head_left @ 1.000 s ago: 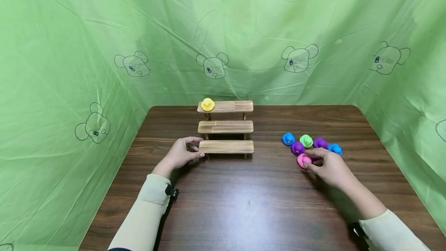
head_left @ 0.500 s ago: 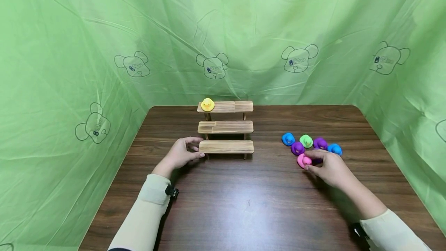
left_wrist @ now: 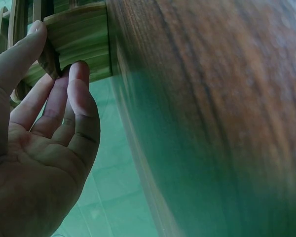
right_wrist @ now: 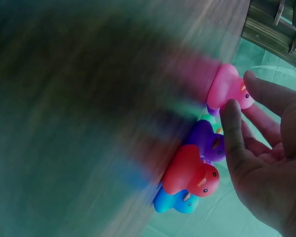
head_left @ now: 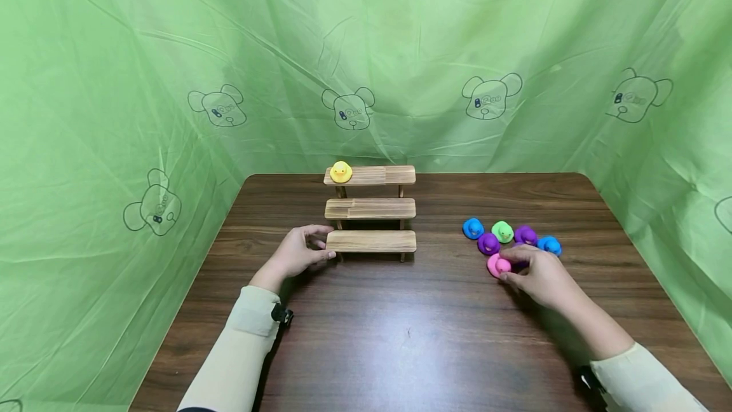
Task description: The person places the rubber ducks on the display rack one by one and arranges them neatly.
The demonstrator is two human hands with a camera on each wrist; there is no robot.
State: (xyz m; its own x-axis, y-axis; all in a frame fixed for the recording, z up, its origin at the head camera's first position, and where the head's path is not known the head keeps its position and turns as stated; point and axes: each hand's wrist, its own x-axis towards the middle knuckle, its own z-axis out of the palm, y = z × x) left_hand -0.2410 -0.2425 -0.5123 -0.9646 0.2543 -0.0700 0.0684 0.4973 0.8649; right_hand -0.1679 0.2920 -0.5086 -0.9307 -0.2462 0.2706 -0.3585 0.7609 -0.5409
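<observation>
A three-tier wooden shelf stand (head_left: 372,241) stands on the table, a yellow rubber duck (head_left: 340,171) on the left end of its top step. My left hand (head_left: 297,251) holds the bottom step's left end; in the left wrist view, the thumb (left_wrist: 27,47) lies along its edge with fingers behind. At right, my right hand (head_left: 540,275) pinches a pink rubber duck (head_left: 497,266) between thumb and index finger, low at the table. The right wrist view shows the fingertips at the duck's head (right_wrist: 245,98). A red duck (right_wrist: 185,170) there is hidden under my hand in the head view.
Beyond the right hand cluster blue (head_left: 473,228), green (head_left: 502,231) and purple (head_left: 488,243) ducks, with another purple duck (head_left: 525,234) and a blue duck (head_left: 549,245) to their right. Green cloth (head_left: 423,49) hangs around the table's back and sides.
The pink duck has turned slightly under my right fingertips and shifted a touch toward me. The left hand and the stand have kept their places.
</observation>
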